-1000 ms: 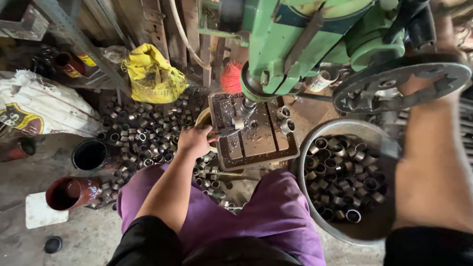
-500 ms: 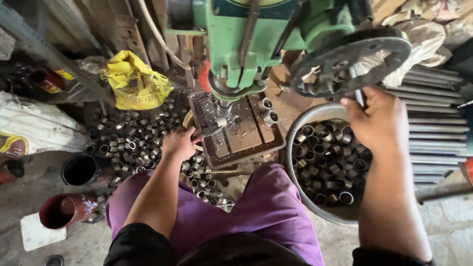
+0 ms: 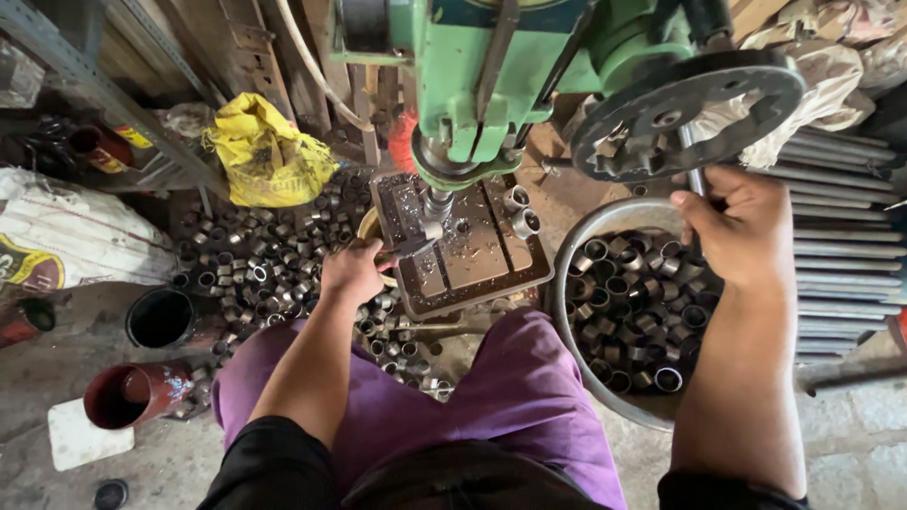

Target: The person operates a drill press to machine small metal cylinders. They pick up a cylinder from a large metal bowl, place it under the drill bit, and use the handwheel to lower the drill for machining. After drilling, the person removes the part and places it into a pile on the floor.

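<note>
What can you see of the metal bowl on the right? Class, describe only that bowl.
The bowl is round, wide and shallow, of dull grey metal with a thin rim. It sits low by the person's right knee, beside the drill table, with long grey rods at its far side. It is heaped with short metal rings, hollow and dark inside. The right hand hangs above it, gripping a handle under the black handwheel; the forearm hides part of the bowl's right side.

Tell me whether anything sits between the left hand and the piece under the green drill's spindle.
Nothing visible does. The left hand already rests at the edge of the chip-strewn metal drill table, holding a flat metal clamp that reaches the small workpiece under the spindle.
</note>
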